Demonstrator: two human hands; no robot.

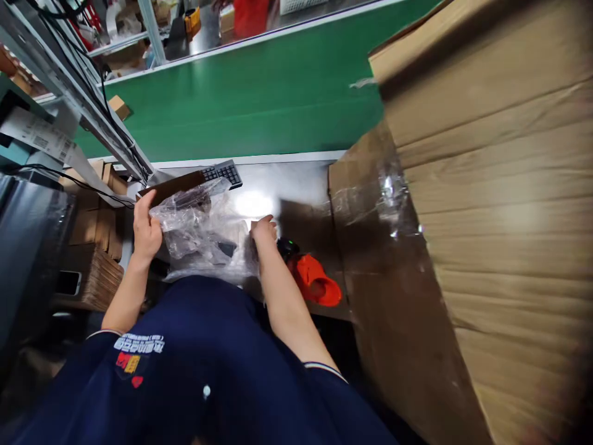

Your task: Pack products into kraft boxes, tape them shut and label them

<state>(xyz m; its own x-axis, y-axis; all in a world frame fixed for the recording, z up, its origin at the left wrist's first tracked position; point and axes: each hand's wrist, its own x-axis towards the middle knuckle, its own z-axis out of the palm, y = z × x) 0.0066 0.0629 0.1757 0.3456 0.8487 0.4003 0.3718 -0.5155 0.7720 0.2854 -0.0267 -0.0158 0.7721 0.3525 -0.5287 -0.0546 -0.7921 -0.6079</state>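
Observation:
Close in front of my body sits an open cardboard box (178, 185), with crumpled clear plastic wrap (194, 222) bulging out of it. My left hand (147, 230) is closed on the box's left side, thumb near the plastic. At the opposite side, my right hand (264, 231) has its fingers curled at the box's right edge; its fingertips are partly hidden. Small dark items show dimly through the plastic, too unclear to name. Just right of my right forearm lie a black device (287, 247) with a green light and a bright orange curved object (317, 281).
A black keyboard (225, 173) lies behind the box on the shiny worktop (296, 176). Beyond runs a green conveyor belt (250, 99). A large carton (504, 235) stands along the right. At left are stacked flat cardboard (99, 278), a phone (68, 283) and a label strip (41, 139).

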